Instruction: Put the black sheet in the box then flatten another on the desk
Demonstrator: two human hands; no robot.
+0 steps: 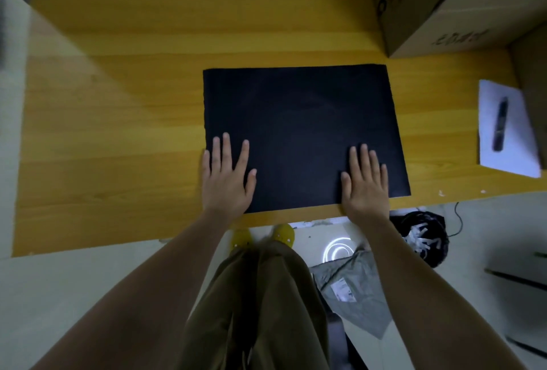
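Head view: flat rectangular black sheet [302, 135] lies centre frame on the yellow wooden tabletop [118, 88]. Left hand [228, 175] and right hand [365, 183] press its near corners, palms flat, fingers spread, each grip open, clasping nothing. Brown cardboard box [450, 5] upper right. Looks like the flattening stage; sheet appears flat already. Box printing is blurred, unreadable.

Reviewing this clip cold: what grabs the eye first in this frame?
The black sheet lies flat near the front edge of the yellow wooden desk. The left hand and right hand press palm-down on its near corners. A cardboard box sits at the desk's far right.
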